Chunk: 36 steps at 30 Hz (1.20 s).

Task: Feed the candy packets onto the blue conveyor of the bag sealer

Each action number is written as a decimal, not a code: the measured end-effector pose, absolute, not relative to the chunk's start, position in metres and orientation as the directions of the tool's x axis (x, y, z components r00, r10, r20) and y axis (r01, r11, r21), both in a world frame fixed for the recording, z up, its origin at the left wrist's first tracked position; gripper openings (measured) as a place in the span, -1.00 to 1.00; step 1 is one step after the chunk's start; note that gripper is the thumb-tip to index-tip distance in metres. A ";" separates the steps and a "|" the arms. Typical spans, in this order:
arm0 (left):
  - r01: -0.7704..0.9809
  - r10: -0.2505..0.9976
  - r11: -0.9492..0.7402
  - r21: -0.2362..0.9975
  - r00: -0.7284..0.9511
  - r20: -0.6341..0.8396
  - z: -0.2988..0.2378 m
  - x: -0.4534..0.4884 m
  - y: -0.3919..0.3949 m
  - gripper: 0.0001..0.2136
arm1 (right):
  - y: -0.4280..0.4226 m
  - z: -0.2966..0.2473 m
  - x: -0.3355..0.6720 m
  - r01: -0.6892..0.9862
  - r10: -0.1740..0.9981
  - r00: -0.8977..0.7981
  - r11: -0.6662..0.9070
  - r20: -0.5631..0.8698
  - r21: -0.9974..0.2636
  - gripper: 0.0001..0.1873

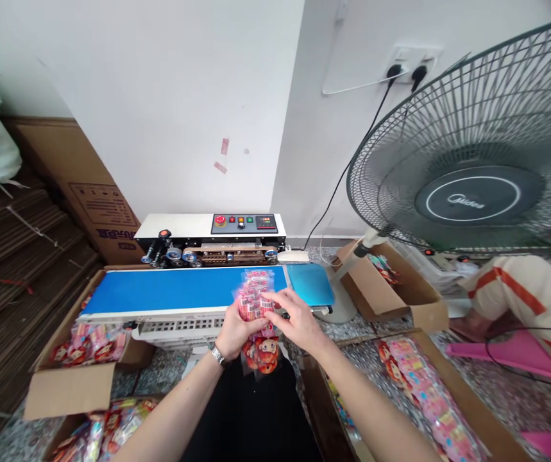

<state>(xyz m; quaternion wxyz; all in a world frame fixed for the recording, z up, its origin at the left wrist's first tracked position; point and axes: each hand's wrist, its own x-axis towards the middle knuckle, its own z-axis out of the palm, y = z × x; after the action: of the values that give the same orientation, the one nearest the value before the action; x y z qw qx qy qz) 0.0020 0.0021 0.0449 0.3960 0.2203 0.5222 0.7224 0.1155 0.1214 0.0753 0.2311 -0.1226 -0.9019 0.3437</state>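
Both hands hold a small stack of clear plastic packets [256, 298] with pink contents, barcodes and red-haired cartoon heads, above the near edge of a blue conveyor belt [169, 289]. My left hand [235, 328] is closed on the left side of the packets, its thumb across their front. Fingers of my right hand [294, 316] grip the right side near the barcodes. Behind the belt stands a white sealing machine [179, 226] with a control panel [245, 223], rollers and a lit display. A light blue plate [311, 284] sits at the belt's right end.
Cartons of similar packets stand at left [76, 378] and right [491, 423]; another open carton [390, 289] is behind. A large fan [467, 199] fills the upper right. A seated person's leg [510, 289] shows at far right. Flattened cardboard [25, 256] is piled left.
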 end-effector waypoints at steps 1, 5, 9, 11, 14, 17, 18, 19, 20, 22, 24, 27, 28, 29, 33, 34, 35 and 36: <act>-0.350 0.798 -0.148 0.925 -0.594 -0.097 0.046 0.002 0.002 -0.54 | 0.121 0.073 0.115 0.072 0.412 -0.845 0.719 0.340 -0.692 -0.65; -0.421 0.783 -0.173 0.891 -0.607 -0.135 0.046 0.003 0.005 -0.57 | 0.115 0.055 0.115 0.157 0.646 -0.712 0.527 0.274 -0.835 -0.52; -0.446 0.745 -0.203 0.872 -0.649 -0.158 0.042 0.003 0.010 -0.61 | 0.108 0.036 0.112 0.169 0.700 -0.697 0.367 0.152 -0.915 -0.77; -0.466 0.737 -0.216 0.858 -0.654 -0.170 0.039 0.001 0.012 -0.58 | 0.111 0.029 0.108 0.119 0.730 -0.669 0.292 0.141 -0.949 -0.78; -0.492 0.714 -0.199 0.847 -0.665 -0.218 0.030 -0.005 0.011 -0.58 | 0.132 0.015 0.099 0.034 0.812 -0.572 0.163 0.114 -0.986 -0.74; -0.524 0.676 -0.169 0.835 -0.678 -0.288 0.020 -0.012 0.006 -0.60 | 0.172 -0.001 0.092 0.103 0.897 -0.438 0.110 0.054 -0.989 -0.66; -0.537 0.670 -0.167 0.827 -0.677 -0.304 0.018 -0.014 0.004 -0.60 | 0.187 -0.006 0.090 0.177 0.917 -0.397 0.124 0.044 -0.976 -0.65; -0.549 0.670 -0.167 0.819 -0.672 -0.315 0.015 -0.016 0.002 -0.60 | 0.200 -0.010 0.088 0.269 0.931 -0.363 0.148 0.042 -0.952 -0.65; -0.561 0.674 -0.167 0.811 -0.665 -0.321 0.013 -0.017 0.000 -0.59 | 0.212 -0.013 0.086 0.366 0.942 -0.334 0.173 0.044 -0.914 -0.67; -0.576 0.684 -0.165 0.800 -0.652 -0.328 0.011 -0.019 -0.002 -0.60 | 0.230 -0.018 0.079 0.530 0.951 -0.305 0.212 0.049 -0.821 -0.71; -0.584 0.685 -0.162 0.795 -0.647 -0.335 0.011 -0.020 -0.003 -0.59 | 0.240 -0.020 0.068 0.612 0.948 -0.317 0.235 0.038 -0.755 -0.73; -0.584 0.667 -0.164 0.795 -0.659 -0.346 0.014 -0.020 -0.001 -0.58 | 0.240 -0.020 0.048 0.631 0.925 -0.380 0.265 0.006 -0.729 -0.77; -0.581 0.661 -0.166 0.797 -0.665 -0.347 0.015 -0.021 0.000 -0.58 | 0.237 -0.018 0.043 0.626 0.914 -0.405 0.279 0.002 -0.728 -0.77; -0.576 0.654 -0.171 0.799 -0.673 -0.345 0.017 -0.022 0.001 -0.57 | 0.231 -0.016 0.039 0.610 0.900 -0.435 0.310 0.019 -0.729 -0.75; -0.545 0.627 -0.203 0.813 -0.710 -0.320 0.021 -0.026 0.008 -0.56 | 0.192 0.003 0.043 0.345 0.742 -0.645 0.497 0.184 -0.796 -0.62; -0.532 0.620 -0.212 0.820 -0.721 -0.308 0.022 -0.027 0.010 -0.56 | 0.179 0.009 0.048 0.252 0.664 -0.724 0.505 0.186 -0.825 -0.60; -0.518 0.615 -0.221 0.826 -0.732 -0.294 0.022 -0.028 0.011 -0.56 | 0.166 0.015 0.053 0.184 0.586 -0.791 0.499 0.173 -0.847 -0.57; -0.504 0.611 -0.228 0.833 -0.741 -0.281 0.022 -0.028 0.013 -0.56 | 0.153 0.019 0.058 0.148 0.523 -0.837 0.495 0.158 -0.856 -0.53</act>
<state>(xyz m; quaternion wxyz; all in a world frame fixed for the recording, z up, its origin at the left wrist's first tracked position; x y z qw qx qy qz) -0.0281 0.0132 0.0224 0.3564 0.0523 0.5087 0.7820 0.0581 0.1534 0.0194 0.2035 -0.1996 -0.8402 0.4612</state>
